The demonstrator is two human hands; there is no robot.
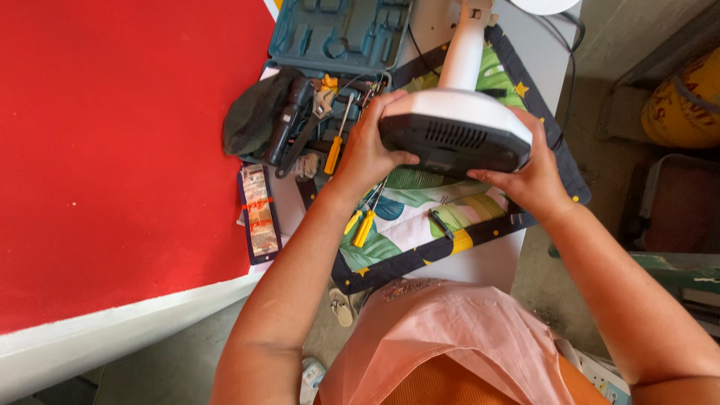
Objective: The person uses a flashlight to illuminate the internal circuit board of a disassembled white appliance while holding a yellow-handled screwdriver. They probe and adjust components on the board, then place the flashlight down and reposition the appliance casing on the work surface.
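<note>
A red sheet (112, 150) covers the left of the bench (487, 262). Right of it lies a leaf-print mat (420, 225) with a dark border. Above the mat both hands hold a fan base (454, 135), white on top, dark grey beneath with a vent grille; its white pole runs up out of view. The left hand (367, 154) clasps the base's left edge, the right hand (529, 176) its right edge, fingers curled under. An open blue tool case (337, 34), cut off at the top, holds jumbled tools that are hard to sort out. A flat, long packet (259, 214) with orange marks lies beside it. Two yellow-handled screwdrivers (360, 225) rest on the mat.
</note>
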